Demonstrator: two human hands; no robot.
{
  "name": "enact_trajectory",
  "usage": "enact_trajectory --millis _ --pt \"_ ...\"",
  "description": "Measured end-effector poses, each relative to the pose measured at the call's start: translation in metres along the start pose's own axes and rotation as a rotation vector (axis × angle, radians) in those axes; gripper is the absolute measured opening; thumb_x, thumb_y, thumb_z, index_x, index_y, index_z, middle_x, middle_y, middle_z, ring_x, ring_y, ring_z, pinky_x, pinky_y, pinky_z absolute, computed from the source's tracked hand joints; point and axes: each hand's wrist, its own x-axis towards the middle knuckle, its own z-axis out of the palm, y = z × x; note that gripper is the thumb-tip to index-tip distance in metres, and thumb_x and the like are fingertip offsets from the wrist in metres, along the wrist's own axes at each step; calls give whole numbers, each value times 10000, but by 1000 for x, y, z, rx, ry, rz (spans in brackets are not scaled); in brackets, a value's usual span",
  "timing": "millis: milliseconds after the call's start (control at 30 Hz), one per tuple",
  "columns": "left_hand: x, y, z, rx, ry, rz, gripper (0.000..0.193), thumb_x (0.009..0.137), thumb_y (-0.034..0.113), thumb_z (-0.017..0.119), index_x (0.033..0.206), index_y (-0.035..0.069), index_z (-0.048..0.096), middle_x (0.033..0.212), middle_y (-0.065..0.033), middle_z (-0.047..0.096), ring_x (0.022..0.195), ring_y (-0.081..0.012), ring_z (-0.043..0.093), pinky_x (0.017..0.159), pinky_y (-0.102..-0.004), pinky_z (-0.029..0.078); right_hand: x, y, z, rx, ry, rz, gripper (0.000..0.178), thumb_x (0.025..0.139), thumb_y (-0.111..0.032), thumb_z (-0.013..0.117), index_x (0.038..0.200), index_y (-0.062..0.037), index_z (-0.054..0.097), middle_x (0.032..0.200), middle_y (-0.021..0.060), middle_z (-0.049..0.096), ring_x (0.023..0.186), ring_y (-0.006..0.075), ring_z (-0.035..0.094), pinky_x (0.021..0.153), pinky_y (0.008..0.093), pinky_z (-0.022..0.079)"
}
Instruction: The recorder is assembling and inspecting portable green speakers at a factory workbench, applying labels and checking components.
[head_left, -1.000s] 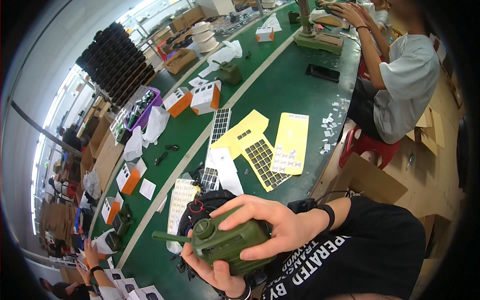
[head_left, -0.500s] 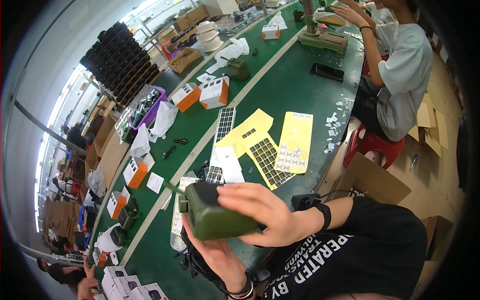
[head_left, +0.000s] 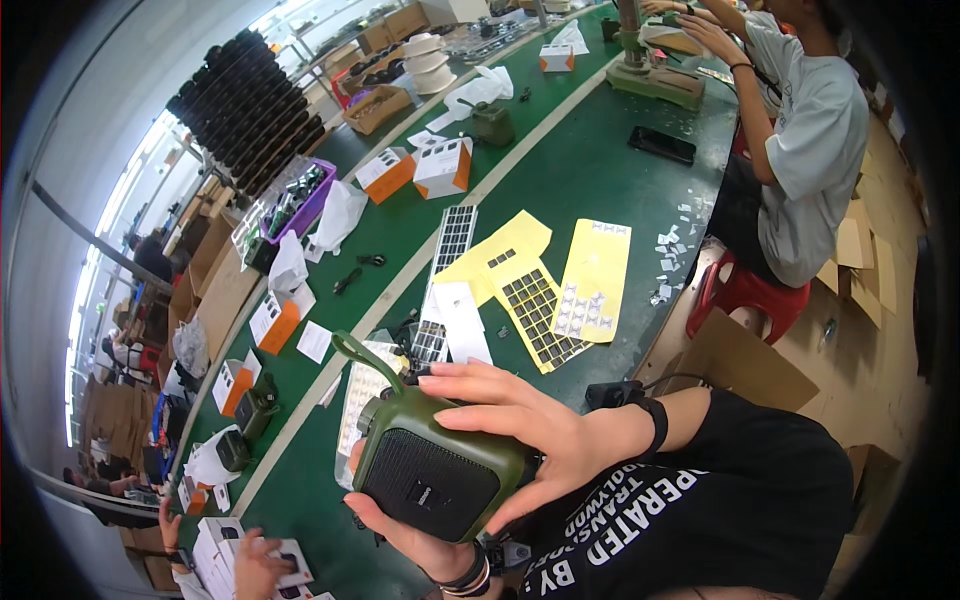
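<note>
— In the hands?
— A green speaker box (head_left: 440,475) with a dark grille, held up over the green bench (head_left: 560,180).
— Left hand (head_left: 420,540)?
— Cupped under it, gripping.
— Right hand (head_left: 530,425)?
— Laid over the top, fingers curled round it.
— Nearby?
— Yellow sticker sheets (head_left: 590,280), orange and white boxes (head_left: 440,168).

Brightness: bright, even daylight across the scene.
Light source: windows (head_left: 110,230) along the left, blown out to white.
Glare: soft sheen on the green table (head_left: 590,170) at upper centre.
Shadows: faint and short under the yellow sheets (head_left: 595,275).
Sharpness: centre crisp; the far left end is small and smeared.
Distortion: strong fisheye; the table's edges bow, black corners ring the picture.
</note>
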Motion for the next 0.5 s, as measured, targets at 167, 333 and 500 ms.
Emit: enact_trajectory --millis 167,333,500 --pt "0 1 7 68 97 12 711 884 580 345 1308 10 356 1250 -152 472 1087 -269 528 895 -407 469 -1 1 -2 129 -58 100 877 663 -308 790 1327 38 332 1384 257 291 1266 360 341 1023 427 293" --pt "-3 -3 -3 155 -75 99 597 894 424 406 1291 -20 356 1218 -191 486 1066 -296 543 868 -436 490 1 5 -9 196 -101 195 899 661 -282 793 1347 33 304 1407 238 266 1288 318 320 1032 400 286" --pt "-6 3 0 263 -141 220 585 880 369 451 1281 -43 346 1196 -215 492 1036 -302 563 827 -424 520 2 7 -10 232 -132 161 899 660 -281 793 1348 32 306 1412 234 262 1290 320 313 1036 395 280"
